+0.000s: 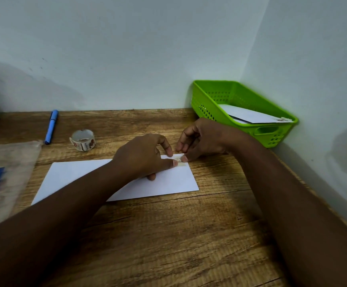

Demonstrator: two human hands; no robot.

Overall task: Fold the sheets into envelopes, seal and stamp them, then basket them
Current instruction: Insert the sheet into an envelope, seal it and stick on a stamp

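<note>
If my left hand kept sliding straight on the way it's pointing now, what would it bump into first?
Most likely the right hand: the left hand points rightward along the white paper envelope, its thumb on the small patterned stamp, with the right thumb directly beyond. The green plastic basket lies farther on.

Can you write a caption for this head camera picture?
Both hands press a stamp onto a white envelope beside a green basket.

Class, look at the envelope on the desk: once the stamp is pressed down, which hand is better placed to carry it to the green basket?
Probably the right hand: it sits beside the green basket, at the envelope's near end.
</note>
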